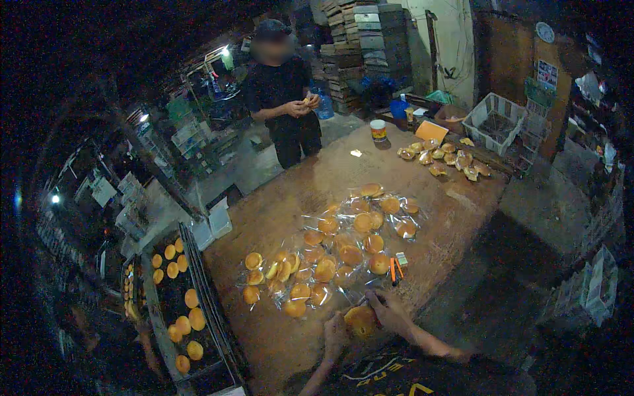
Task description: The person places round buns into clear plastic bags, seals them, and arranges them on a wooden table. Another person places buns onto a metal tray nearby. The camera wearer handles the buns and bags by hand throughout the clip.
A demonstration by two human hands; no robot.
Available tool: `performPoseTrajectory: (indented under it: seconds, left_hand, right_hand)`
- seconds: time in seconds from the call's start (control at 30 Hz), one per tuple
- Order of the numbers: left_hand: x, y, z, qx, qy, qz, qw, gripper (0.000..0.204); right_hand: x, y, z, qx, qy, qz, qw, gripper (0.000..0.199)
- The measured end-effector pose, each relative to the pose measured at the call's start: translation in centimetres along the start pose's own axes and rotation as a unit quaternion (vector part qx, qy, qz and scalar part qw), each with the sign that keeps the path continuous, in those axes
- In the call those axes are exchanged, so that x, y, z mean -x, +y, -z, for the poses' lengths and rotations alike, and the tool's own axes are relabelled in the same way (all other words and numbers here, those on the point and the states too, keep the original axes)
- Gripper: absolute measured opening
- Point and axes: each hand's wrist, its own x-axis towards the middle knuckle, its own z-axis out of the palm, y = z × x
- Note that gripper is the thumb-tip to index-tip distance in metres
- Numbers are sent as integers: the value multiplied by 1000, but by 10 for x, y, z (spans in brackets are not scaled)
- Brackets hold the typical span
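Observation:
Close to my body at the table's near edge, a round golden bun (360, 322) is held between my two hands. A clear plastic bag seems to be around it, though dim light blurs its outline. My left hand (335, 333) grips the bun's left side, its fingers partly hidden. At the bun's upper right, the fingers of my right hand (391, 313) pinch together at what looks like the bag's edge. Just beyond lie several buns in clear bags (325, 269). Orange-handled scissors (395, 270) rest beyond my right hand.
Dark trays (210, 310) with loose buns stand left of the wooden table (449, 244). Wrapped pieces (449, 158), a white-lidded jar (378, 130) and a white crate (495, 122) are at the far right. Across the table, a person (281, 99) holds a small item in both hands.

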Motion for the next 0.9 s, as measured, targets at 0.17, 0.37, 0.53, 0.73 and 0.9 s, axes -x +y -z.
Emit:
performPoseTrajectory:
  seconds: [0.17, 0.37, 0.53, 0.73, 0.9]
  left_hand:
    - [2, 14, -4, -76, 93, 1, 993, 46]
    - [5, 57, -14, -107, 115, -172, 973, 42]
    - [-10, 79, -50, -32, 118, -165, 979, 43]
    - [-40, 81, -83, -67, 159, 10, 985, 45]
    - [-36, 104, -79, -36, 136, -45, 989, 55]
  right_hand:
    - [-16, 18, 8, -16, -24, -122, 992, 40]
    - [-38, 15, 22, -43, -27, 42, 998, 38]
    - [-64, -11, 41, -46, -83, 22, 995, 30]
    - [-90, -25, 68, -2, -105, 97, 990, 27]
    - [-109, -19, 62, -33, -140, 113, 983, 26]
